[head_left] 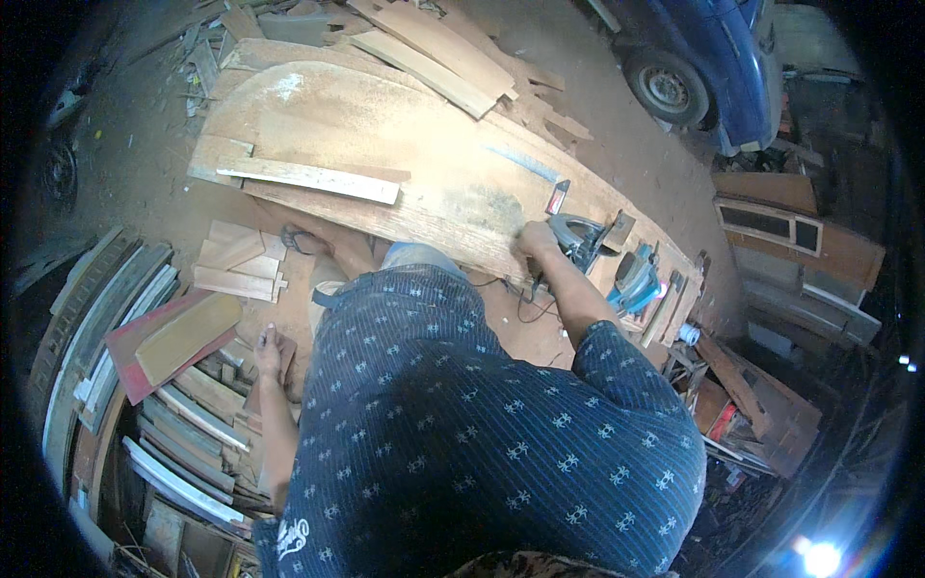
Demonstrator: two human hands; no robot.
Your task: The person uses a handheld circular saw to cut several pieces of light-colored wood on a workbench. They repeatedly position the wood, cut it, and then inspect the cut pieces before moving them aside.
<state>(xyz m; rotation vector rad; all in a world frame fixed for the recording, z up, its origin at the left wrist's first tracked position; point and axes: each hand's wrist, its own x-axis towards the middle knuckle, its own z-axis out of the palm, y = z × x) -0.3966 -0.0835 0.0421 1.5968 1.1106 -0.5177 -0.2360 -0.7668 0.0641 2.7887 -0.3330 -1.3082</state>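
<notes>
My right hand (536, 239) is closed at the near edge of the wooden worktable (443, 173), beside a circular saw (576, 239). What its fingers grip, if anything, is hidden. My left hand (270, 354) hangs low on the left, its fingers loosely apart and seemingly holding nothing. A brown board lies close behind it. Behind the saw lies a try square (549, 183) with a long metal blade and a red-marked stock. A white-faced wood strip (308, 177) rests on the left part of the tabletop.
A teal power tool (636, 279) sits at the table's right end. Planks (434, 58) lie at the far side. Stacked boards and curved strips (183, 482) fill the left floor, near a red panel (130, 352). A blue vehicle (708, 58) stands far right. A cable (530, 306) hangs by the table.
</notes>
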